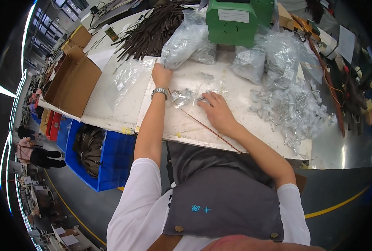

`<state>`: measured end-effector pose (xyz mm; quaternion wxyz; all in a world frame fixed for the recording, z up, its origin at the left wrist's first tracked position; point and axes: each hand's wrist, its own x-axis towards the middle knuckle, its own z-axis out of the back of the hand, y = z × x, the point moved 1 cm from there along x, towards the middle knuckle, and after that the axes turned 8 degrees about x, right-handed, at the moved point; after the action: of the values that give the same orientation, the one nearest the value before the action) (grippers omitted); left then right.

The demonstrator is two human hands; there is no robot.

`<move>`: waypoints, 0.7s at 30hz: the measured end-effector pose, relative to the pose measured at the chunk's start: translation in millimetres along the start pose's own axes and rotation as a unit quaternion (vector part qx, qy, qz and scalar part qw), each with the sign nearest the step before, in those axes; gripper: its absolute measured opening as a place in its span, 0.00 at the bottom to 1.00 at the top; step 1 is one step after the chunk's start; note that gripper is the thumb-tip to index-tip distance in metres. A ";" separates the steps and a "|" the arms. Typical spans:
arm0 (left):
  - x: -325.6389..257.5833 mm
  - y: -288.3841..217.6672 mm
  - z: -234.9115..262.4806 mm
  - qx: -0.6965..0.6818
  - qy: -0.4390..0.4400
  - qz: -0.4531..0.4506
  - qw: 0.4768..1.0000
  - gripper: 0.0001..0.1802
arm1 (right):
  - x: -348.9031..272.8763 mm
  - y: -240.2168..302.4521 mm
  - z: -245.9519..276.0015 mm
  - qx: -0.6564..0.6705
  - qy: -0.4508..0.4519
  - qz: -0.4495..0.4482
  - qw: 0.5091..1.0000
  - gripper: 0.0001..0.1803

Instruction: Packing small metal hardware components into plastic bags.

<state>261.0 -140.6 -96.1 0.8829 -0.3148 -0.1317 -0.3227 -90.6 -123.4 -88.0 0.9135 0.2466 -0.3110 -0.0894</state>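
Observation:
My left hand (pixel 162 76), with a metal watch on its wrist, is closed at the lower corner of a bulging clear plastic bag (pixel 185 45). My right hand (pixel 218 112) lies low over the white tabletop, its fingertips closed on a small metal piece (pixel 202 99). Between the hands sits a small clear bag with shiny metal parts (pixel 183 97). A thin reddish-brown cord (pixel 209 129) runs from beside my left hand past this bag to the table's near edge. Further right lies a heap of bagged metal triangular parts (pixel 288 108).
A green machine (pixel 230 23) stands at the back, with filled plastic bags (pixel 249 62) beside it. Dark brown strips (pixel 152 33) are piled at the far left. An open cardboard box (pixel 71 81) stands left; below it, a blue bin (pixel 112 157) holds more strips.

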 end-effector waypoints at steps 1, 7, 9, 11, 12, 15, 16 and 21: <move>3.4 3.9 1.4 0.005 -0.003 -0.005 1.000 0.26 | -1.3 -1.9 1.2 0.004 -0.006 0.001 1.000 0.30; 16.5 40.6 32.9 -0.255 0.334 0.159 0.893 0.13 | -6.4 -4.7 3.4 0.022 -0.015 0.006 1.000 0.28; 12.2 43.2 43.4 -0.310 0.371 0.234 0.843 0.10 | -6.3 -6.9 1.4 0.009 -0.011 0.006 1.000 0.28; 15.2 37.2 58.7 -0.343 0.409 0.260 0.805 0.11 | -6.9 -7.0 1.7 0.010 -0.012 0.004 1.000 0.28; 16.4 32.8 67.2 -0.376 0.446 0.286 0.760 0.12 | -6.1 -6.3 1.7 0.009 -0.010 0.001 1.000 0.28; 20.2 16.1 81.4 -0.218 0.388 0.195 0.874 0.11 | -2.3 -3.0 3.5 -0.001 0.010 -0.009 1.000 0.28; 16.4 13.1 85.1 -0.219 0.389 0.197 0.873 0.11 | -3.8 -2.6 2.8 -0.001 0.012 -0.010 1.000 0.28; 36.7 27.5 111.1 -0.145 0.374 0.099 0.910 0.09 | -0.5 -6.9 0.7 0.011 0.004 -0.001 1.000 0.28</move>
<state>303.5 -70.9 -7.8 0.8397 -0.3065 0.2887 -0.3429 -91.5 -129.5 -91.3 0.9119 0.2574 -0.3081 -0.0857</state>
